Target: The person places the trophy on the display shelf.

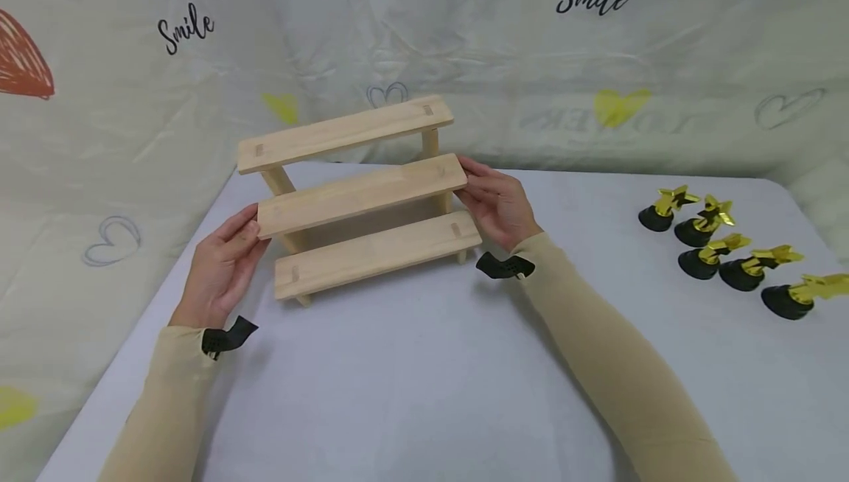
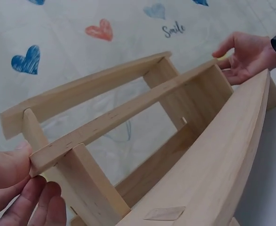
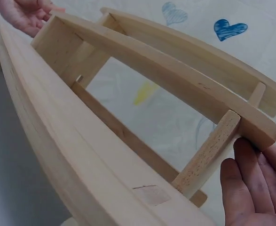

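A pale wooden three-tier display stand (image 1: 361, 194) is held between both hands toward the left of the white table, slanted up to the right in the head view. My left hand (image 1: 222, 268) pinches the left end of the middle shelf, thumb on top and fingers below, as the left wrist view shows. At the opposite end, my right hand (image 1: 497, 202) grips the same shelf, its fingers (image 3: 250, 179) curled under the board beside the upright. The lowest shelf (image 2: 213, 155) fills the foreground of the left wrist view.
Several gold star trophies with black bases, such as one trophy (image 1: 703, 222), stand at the right of the white table (image 1: 424, 393). Behind the table hangs a pale cloth (image 1: 491, 54) printed with hearts and "Smile". Dark straps circle both wrists.
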Demonstrator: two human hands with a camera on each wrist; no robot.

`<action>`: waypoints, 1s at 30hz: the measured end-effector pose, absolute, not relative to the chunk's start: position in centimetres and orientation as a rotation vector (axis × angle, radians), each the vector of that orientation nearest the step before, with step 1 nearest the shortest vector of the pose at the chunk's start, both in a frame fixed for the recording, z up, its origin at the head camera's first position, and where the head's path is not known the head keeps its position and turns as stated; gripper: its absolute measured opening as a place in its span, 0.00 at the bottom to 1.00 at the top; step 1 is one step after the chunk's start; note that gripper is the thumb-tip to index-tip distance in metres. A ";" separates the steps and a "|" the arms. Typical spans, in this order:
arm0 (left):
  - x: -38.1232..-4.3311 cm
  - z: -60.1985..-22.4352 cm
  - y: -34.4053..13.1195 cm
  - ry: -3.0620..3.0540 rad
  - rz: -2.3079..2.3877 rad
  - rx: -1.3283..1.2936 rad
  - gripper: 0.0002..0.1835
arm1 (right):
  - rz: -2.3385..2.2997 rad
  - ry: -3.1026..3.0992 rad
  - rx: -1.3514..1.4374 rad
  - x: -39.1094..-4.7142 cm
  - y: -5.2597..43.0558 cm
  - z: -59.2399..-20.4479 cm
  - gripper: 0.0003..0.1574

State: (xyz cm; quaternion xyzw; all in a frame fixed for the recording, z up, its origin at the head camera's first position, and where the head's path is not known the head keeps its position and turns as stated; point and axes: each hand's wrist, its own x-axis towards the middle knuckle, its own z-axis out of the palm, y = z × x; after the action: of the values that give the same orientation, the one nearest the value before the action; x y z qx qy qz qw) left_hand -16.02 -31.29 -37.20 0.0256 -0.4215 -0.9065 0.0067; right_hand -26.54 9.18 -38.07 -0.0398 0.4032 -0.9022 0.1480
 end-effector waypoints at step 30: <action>-17.2 -37.4 -26.5 -1.649 -2.837 -0.153 0.25 | -2.620 1.169 -0.169 -21.4 18.5 -38.3 0.39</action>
State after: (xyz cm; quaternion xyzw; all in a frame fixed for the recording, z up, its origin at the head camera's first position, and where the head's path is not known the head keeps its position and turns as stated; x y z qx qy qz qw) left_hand -17.21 -26.46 -37.45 -0.0463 -0.5007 -0.8614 -0.0716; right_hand -21.39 18.48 -38.30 -0.0584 0.4033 -0.9034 0.1335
